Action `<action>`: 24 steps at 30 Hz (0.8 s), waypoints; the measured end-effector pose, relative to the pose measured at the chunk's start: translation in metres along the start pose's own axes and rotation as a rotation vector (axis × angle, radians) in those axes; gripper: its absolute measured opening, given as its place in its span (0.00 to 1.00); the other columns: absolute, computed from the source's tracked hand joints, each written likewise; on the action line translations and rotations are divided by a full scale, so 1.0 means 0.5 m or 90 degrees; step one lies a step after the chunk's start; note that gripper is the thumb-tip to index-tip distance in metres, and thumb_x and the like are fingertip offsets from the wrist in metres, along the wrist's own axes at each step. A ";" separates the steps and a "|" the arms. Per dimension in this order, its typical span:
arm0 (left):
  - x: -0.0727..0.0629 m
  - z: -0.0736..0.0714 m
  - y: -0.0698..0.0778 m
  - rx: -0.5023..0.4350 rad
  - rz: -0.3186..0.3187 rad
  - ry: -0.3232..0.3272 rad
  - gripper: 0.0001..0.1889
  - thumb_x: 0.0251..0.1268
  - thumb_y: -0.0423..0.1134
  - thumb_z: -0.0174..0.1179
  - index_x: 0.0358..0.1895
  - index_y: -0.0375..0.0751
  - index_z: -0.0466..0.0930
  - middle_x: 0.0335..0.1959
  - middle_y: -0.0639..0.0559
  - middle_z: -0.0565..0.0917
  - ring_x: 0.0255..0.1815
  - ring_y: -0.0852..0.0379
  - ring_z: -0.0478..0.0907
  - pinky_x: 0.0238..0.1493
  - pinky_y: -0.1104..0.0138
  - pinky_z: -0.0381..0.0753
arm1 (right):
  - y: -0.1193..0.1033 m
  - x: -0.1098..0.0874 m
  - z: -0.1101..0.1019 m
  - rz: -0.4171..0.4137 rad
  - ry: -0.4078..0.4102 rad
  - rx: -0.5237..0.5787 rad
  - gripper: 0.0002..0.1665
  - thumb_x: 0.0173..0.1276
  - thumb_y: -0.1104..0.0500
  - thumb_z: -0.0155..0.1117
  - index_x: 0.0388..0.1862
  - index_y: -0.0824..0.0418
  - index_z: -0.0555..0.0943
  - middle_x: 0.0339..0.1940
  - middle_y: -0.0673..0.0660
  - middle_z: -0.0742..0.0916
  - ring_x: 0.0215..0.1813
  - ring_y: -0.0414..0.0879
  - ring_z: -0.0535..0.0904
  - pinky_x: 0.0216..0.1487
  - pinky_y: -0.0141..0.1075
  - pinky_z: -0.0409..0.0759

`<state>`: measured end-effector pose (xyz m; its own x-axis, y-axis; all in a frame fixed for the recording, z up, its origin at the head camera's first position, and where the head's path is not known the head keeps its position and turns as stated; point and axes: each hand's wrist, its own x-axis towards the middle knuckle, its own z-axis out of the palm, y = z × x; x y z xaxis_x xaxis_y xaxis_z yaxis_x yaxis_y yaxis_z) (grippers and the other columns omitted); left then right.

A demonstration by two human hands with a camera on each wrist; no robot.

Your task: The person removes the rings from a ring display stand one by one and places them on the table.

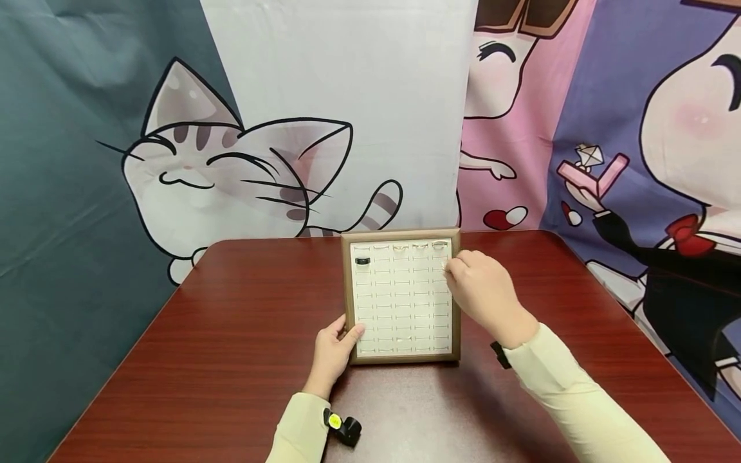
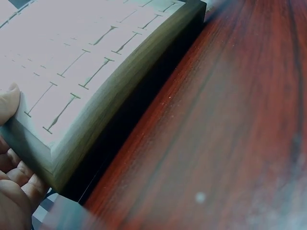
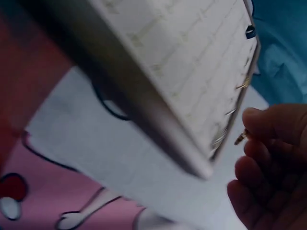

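Note:
A ring display board with a wooden frame and a cream slotted panel stands upright on the table. My left hand grips its lower left edge, thumb over the front; in the left wrist view the fingers lie behind the frame. At the upper right of the board, my right hand pinches a small gold ring between thumb and fingertips. A black ring sits in a slot of the second row at the left. Several thin rings fill the top row.
The dark red wooden table extends around the board. Behind it hangs a cloth backdrop with cartoon figures. A black wrist camera is strapped to the left sleeve.

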<state>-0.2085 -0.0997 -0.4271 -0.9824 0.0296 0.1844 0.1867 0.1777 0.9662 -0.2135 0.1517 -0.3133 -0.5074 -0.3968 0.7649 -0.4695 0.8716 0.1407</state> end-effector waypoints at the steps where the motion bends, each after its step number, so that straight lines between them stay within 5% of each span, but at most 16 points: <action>1: 0.000 0.000 0.000 -0.002 -0.001 0.001 0.19 0.60 0.31 0.61 0.52 0.24 0.75 0.37 0.31 0.83 0.32 0.61 0.80 0.32 0.75 0.78 | 0.007 -0.009 -0.003 0.029 -0.035 0.010 0.04 0.50 0.70 0.65 0.20 0.65 0.80 0.19 0.56 0.79 0.24 0.54 0.74 0.22 0.41 0.72; 6: 0.000 -0.001 0.000 -0.001 0.000 -0.003 0.19 0.60 0.31 0.61 0.53 0.23 0.74 0.37 0.31 0.83 0.32 0.60 0.80 0.31 0.75 0.78 | 0.050 -0.046 -0.016 0.176 -0.273 0.035 0.06 0.53 0.66 0.64 0.20 0.58 0.81 0.20 0.52 0.80 0.25 0.49 0.76 0.25 0.43 0.75; 9: 0.000 -0.002 0.001 0.000 -0.001 -0.004 0.19 0.60 0.31 0.61 0.53 0.23 0.74 0.36 0.31 0.83 0.33 0.57 0.81 0.31 0.74 0.78 | 0.086 -0.064 -0.014 0.227 -0.372 0.047 0.09 0.53 0.65 0.62 0.16 0.55 0.79 0.17 0.49 0.79 0.22 0.45 0.73 0.22 0.42 0.72; 16: 0.001 -0.001 0.004 -0.005 -0.006 -0.011 0.20 0.60 0.31 0.60 0.54 0.23 0.73 0.38 0.30 0.83 0.36 0.50 0.81 0.32 0.74 0.79 | 0.161 -0.132 0.019 0.325 -0.464 0.085 0.05 0.50 0.64 0.62 0.17 0.57 0.79 0.20 0.52 0.82 0.24 0.47 0.76 0.22 0.41 0.73; 24: -0.001 -0.004 0.005 -0.002 -0.010 -0.010 0.20 0.60 0.32 0.60 0.54 0.23 0.73 0.38 0.31 0.83 0.35 0.53 0.81 0.31 0.74 0.78 | 0.197 -0.184 0.030 0.416 -0.576 0.097 0.05 0.45 0.65 0.59 0.16 0.57 0.79 0.19 0.54 0.80 0.23 0.49 0.72 0.20 0.40 0.69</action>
<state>-0.2078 -0.1011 -0.4244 -0.9852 0.0420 0.1664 0.1712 0.1757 0.9695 -0.2239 0.2700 -0.3792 -0.9966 0.0063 -0.0825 0.0265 0.9690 -0.2457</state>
